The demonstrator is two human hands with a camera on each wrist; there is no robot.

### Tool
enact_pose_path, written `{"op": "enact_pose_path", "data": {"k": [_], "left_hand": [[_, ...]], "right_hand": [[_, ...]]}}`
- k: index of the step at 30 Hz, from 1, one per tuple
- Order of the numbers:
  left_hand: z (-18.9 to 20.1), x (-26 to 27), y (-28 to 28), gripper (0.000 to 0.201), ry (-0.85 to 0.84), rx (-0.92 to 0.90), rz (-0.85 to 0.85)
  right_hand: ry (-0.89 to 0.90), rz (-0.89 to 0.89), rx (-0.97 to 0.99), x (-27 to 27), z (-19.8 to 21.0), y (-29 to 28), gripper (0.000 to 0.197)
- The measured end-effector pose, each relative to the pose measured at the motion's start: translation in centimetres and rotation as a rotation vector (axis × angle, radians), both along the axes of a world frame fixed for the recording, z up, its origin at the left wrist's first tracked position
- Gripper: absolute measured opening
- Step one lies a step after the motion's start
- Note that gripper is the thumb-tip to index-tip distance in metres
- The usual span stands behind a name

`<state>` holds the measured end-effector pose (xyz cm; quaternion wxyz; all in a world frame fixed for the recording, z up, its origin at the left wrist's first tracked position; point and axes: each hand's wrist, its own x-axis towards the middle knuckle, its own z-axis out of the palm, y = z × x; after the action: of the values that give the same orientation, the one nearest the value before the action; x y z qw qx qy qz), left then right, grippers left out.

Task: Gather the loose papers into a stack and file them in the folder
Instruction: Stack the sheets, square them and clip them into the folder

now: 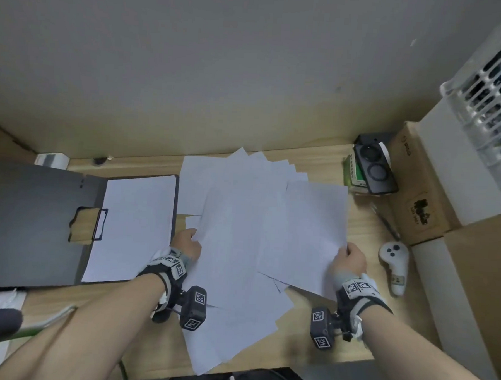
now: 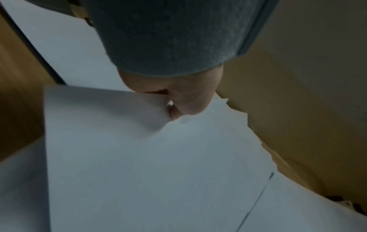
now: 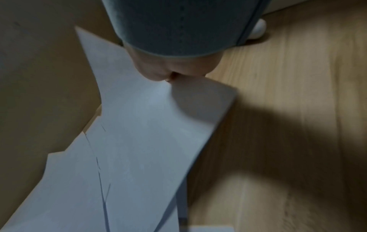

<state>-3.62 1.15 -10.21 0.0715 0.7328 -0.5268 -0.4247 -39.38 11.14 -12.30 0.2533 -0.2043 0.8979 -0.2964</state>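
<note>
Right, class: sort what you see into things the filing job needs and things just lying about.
Needed: loose white paper sheets; open dark grey folder; left hand and right hand pinching the sheets.

Lying about: white handheld controller; black speaker-like box; brown cardboard boxes; white plastic crate.

The spread of loose white paper sheets [image 1: 258, 234] lies in the middle of the light wooden table [image 1: 359, 306]. The open dark grey folder [image 1: 38, 222] lies to its left. The white game controller [image 1: 394, 264] lies to its right, with brown cardboard boxes [image 1: 434, 199] farther right.
</note>
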Motion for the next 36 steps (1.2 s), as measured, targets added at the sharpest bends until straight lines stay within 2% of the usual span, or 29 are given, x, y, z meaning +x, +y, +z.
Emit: {"op": "enact_pose_path", "data": {"k": [3,5,8,10,12,14,18,21,22,24,26,28,29,31,34,35,36], "left_hand": [[0.8,1.0,-0.5,0.046,-0.076,0.028,0.045],[1.1,1.7,-0.7,0.047,-0.1,0.037,0.065],[1.3,2.9,-1.0,0.049,-0.099,0.034,0.089],[1.2,3.4,-1.0,0.049,-0.076,0.031,0.107],[0.8,3.8,-0.8,0.049,-0.062,0.043,0.119],[0.8,3.6,-0.7,0.045,-0.039,0.041,0.12],[0.3,2.8,-0.7,0.035,0.019,0.055,0.076],[0.3,1.5,-0.1,0.018,0.081,0.104,0.011],[0.3,0.8,0.0,0.022,0.095,0.125,-0.006],[0.5,0.0,0.1,0.027,0.115,0.164,0.011],[0.6,-0.8,0.5,0.024,0.1,0.18,-0.012],[0.8,-1.4,0.6,0.032,0.109,0.217,0.007],[1.1,-1.8,0.7,0.036,0.128,0.231,0.038],[1.3,-2.1,0.5,0.031,0.197,0.264,0.126],[1.5,-1.5,0.5,0.031,0.346,0.331,0.28],[1.2,-1.0,0.6,0.035,0.395,0.366,0.303],[0.0,-0.4,0.7,0.053,0.413,0.393,0.285]], "right_hand": [[0.024,-0.063,-0.052,-0.3,1.1,-1.8,0.02],[0.013,-0.13,-0.126,-0.2,1.8,-3.0,0.019],[0.044,-0.106,-0.103,0.7,2.5,-4.3,0.016],[0.043,-0.162,-0.144,1.1,2.6,-4.5,0.023],[0.069,-0.157,-0.105,1.4,2.9,-4.5,0.026],[0.101,-0.112,-0.031,1.0,3.3,-4.1,0.028],[0.162,-0.152,-0.036,0.3,3.9,-3.0,0.029],[0.079,-0.123,-0.021,0.4,3.4,-2.1,0.027],[0.041,-0.119,-0.031,0.4,3.1,-1.8,0.028],[-0.029,-0.049,-0.046,1.3,2.7,-1.7,0.028],[-0.075,0.052,-0.057,2.3,2.3,-1.4,0.025],[-0.11,0.198,-0.066,3.5,1.9,-1.2,0.022],[-0.132,0.281,-0.06,4.1,1.6,-1.2,0.019],[-0.203,0.405,-0.04,5.6,1.1,-1.5,0.017],[-0.347,0.476,0.03,7.5,-0.1,-2.0,0.016],[-0.397,0.5,0.054,8.2,-0.5,-2.5,0.014],[-0.44,0.521,0.074,8.8,-0.7,-2.7,0.012]]}}
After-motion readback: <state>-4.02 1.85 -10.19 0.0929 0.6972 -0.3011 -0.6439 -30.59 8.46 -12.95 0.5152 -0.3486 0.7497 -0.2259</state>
